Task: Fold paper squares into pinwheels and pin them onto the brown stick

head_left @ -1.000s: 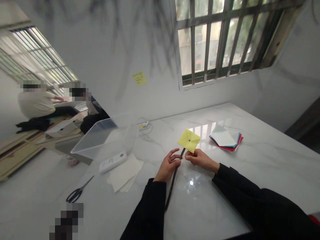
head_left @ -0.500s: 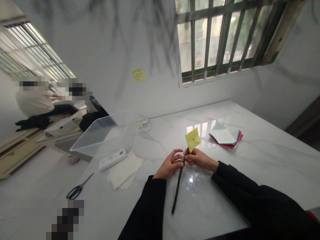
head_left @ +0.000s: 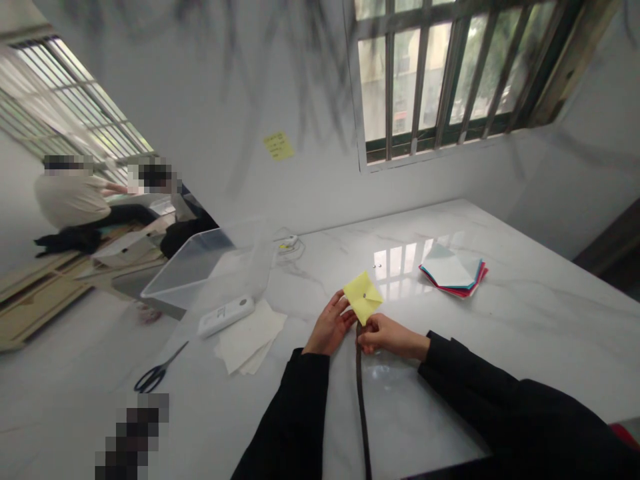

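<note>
Scissors (head_left: pixel 159 375): they lie at the far left of the table (head_left: pixel 540 333), well apart from both hands, untouched.
Remote-like white device (head_left: pixel 225 315): it rests on loose white paper sheets (head_left: pixel 250 340), beside a clear plastic box (head_left: pixel 200 270); any marking on it is too small to read.
Sticky note (head_left: pixel 279 145): yellow, stuck on the wall; there is writing on it, but it is too blurred to read.
Left hand (head_left: pixel 327 328): its fingers are spread and their tips touch the left edge of the yellow paper pinwheel (head_left: pixel 363 296); it grips nothing that I can see.
Stick (head_left: pixel 361 393): dark and thin, its long axis runs almost straight from the pinwheel down toward the person, passing between the two black sleeves and out at the lower edge of the view.
Pinwheel position: it sits at the top end of the stick, just above and between the two hands, held over the table, with a small pin at its middle.
Right hand (head_left: pixel 387 335): closed around the stick just under the pinwheel, thumb and fingers pinched together; it is the hand that carries the weight.
Nearer hand: both are at the pinwheel; the left touches the paper, the right holds the stem.
Coloured paper stack (head_left: pixel 454 272): right of the hands, apart from them, white sheet on top.
Brands or labels: none readable.
</note>
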Motion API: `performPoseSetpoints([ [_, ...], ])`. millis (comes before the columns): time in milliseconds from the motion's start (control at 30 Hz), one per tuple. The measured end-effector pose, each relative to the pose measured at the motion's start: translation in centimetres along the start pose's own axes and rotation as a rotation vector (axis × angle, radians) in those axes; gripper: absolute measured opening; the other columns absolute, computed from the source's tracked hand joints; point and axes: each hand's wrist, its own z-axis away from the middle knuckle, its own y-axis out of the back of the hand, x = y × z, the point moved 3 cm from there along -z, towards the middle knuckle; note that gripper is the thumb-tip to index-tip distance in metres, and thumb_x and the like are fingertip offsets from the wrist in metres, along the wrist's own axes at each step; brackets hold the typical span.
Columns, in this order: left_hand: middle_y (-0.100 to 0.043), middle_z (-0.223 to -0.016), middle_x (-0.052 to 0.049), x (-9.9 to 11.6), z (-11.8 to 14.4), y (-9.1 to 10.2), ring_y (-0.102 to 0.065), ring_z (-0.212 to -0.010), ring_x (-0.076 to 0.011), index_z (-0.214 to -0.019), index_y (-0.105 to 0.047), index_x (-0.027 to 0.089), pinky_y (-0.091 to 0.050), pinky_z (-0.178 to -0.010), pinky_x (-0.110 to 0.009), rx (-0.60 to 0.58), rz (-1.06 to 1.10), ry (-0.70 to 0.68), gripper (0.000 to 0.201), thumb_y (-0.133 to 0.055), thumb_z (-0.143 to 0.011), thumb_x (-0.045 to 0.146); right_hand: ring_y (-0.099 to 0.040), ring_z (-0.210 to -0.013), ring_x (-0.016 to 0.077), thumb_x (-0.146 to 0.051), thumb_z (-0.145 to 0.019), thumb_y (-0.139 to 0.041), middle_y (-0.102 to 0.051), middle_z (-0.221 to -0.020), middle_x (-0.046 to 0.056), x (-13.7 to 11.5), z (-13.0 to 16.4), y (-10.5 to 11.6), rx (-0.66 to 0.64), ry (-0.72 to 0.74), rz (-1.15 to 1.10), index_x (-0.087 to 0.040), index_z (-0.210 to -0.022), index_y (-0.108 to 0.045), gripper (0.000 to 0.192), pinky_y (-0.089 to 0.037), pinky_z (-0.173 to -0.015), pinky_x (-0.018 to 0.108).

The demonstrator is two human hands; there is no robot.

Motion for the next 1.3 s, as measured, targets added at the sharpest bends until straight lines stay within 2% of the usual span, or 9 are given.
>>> performPoseSetpoints([
  [133, -0.075, -0.120, -0.012, -0.3, -0.1, 0.0, -0.071, -0.096, -0.0224, -0.121, -0.070, 0.018, -0.055, -0.083, -0.031, 0.026, -0.041, -0.037, 0.050, -0.085, -0.081, 0.046, -0.055, -0.054, 0.0101, -0.032, -0.075, -0.078, -0.064, -0.059, 0.000, -0.5, 0.3, 0.1, -0.079, -0.003, 0.064, -0.016, -0.065, -0.064, 0.023, -0.043, -0.056, 0.024],
  [267, -0.076, -0.114, -0.014, -0.3, 0.0, -0.6, -0.072, -0.099, -0.0261, -0.114, -0.073, 0.016, -0.055, -0.086, -0.034, -0.014, -0.063, -0.059, 0.050, -0.090, -0.075, 0.043, -0.055, -0.054, 0.0103, -0.034, -0.074, -0.080, -0.065, -0.061, 0.000, -0.6, 0.3, 0.2, -0.087, -0.009, 0.055, -0.016, -0.069, -0.062, 0.025, -0.041, -0.056, 0.024],
  [533, -0.076, -0.099, -0.009, 0.4, 0.4, -1.1, -0.071, -0.089, -0.0208, -0.102, -0.074, 0.016, -0.054, -0.081, -0.030, 0.003, -0.074, -0.070, 0.042, -0.090, -0.076, 0.044, -0.059, -0.061, 0.0105, -0.035, -0.072, -0.087, -0.065, -0.067, -0.002, -0.6, 0.4, 0.2, -0.129, -0.015, -0.037, -0.016, -0.082, -0.063, 0.032, -0.044, -0.060, 0.024],
  [667, -0.076, -0.100, -0.007, 0.4, -0.2, -0.4, -0.070, -0.091, -0.0192, -0.105, -0.073, 0.017, -0.054, -0.082, -0.029, 0.048, 0.003, -0.105, 0.043, -0.091, -0.073, 0.040, -0.065, -0.073, 0.0109, -0.035, -0.068, -0.093, -0.068, -0.086, 0.000, -0.8, 0.1, 1.2, 0.021, -0.025, -0.339, -0.018, -0.099, -0.062, 0.047, -0.051, -0.069, 0.024],
  [733, -0.075, -0.103, -0.006, 0.1, -0.5, 0.0, -0.068, -0.088, -0.0163, -0.104, -0.073, 0.017, -0.052, -0.078, -0.026, 0.074, 0.033, -0.095, 0.041, -0.092, -0.073, 0.035, -0.067, -0.076, 0.0120, -0.039, -0.071, -0.092, -0.069, -0.091, 0.001, -0.8, -0.1, 1.8, 0.109, -0.005, -0.465, -0.020, -0.100, -0.061, 0.047, -0.053, -0.071, 0.025],
  [800, -0.074, -0.100, -0.005, -0.3, -0.7, 0.2, -0.065, -0.081, -0.0141, -0.102, -0.073, 0.016, -0.050, -0.074, -0.026, 0.087, 0.042, -0.083, 0.039, -0.092, -0.072, 0.033, -0.069, -0.084, 0.0149, -0.041, -0.074, -0.089, -0.071, -0.100, 0.005, -0.8, -0.2, 2.2, 0.126, 0.006, -0.536, -0.021, -0.108, -0.064, 0.047, -0.056, -0.077, 0.028],
  [900, -0.074, -0.100, -0.007, -0.9, -0.9, 0.3, -0.066, -0.085, -0.0165, -0.104, -0.073, 0.015, -0.050, -0.078, -0.028, 0.069, 0.060, -0.089, 0.041, -0.091, -0.074, 0.036, -0.070, -0.087, 0.0163, -0.040, -0.080, -0.084, -0.073, -0.109, 0.008, -0.6, -0.3, 2.7, 0.129, 0.008, -0.539, -0.021, -0.116, -0.066, 0.045, -0.057, -0.080, 0.029],
  [1033, -0.075, -0.099, -0.006, -1.3, -1.3, 0.5, -0.067, -0.086, -0.0171, -0.104, -0.073, 0.015, -0.050, -0.079, -0.028, 0.061, 0.082, -0.090, 0.043, -0.093, -0.070, 0.033, -0.068, -0.084, 0.0170, -0.039, -0.085, -0.079, -0.074, -0.105, 0.008, -0.6, -0.9, 3.2, 0.177, 0.017, -0.522, -0.020, -0.116, -0.067, 0.038, -0.058, -0.076, 0.029],
  [1300, -0.075, -0.099, -0.006, -0.5, -2.2, 1.0, -0.064, -0.082, -0.0150, -0.100, -0.075, 0.014, -0.049, -0.074, -0.026, 0.071, 0.094, -0.115, 0.031, -0.089, -0.076, 0.027, -0.069, -0.084, 0.0159, -0.027, -0.083, -0.080, -0.075, -0.106, 0.008, -1.6, -2.7, 3.4, 0.289, 0.088, -0.473, -0.020, -0.103, -0.069, 0.024, -0.059, -0.075, 0.027],
])
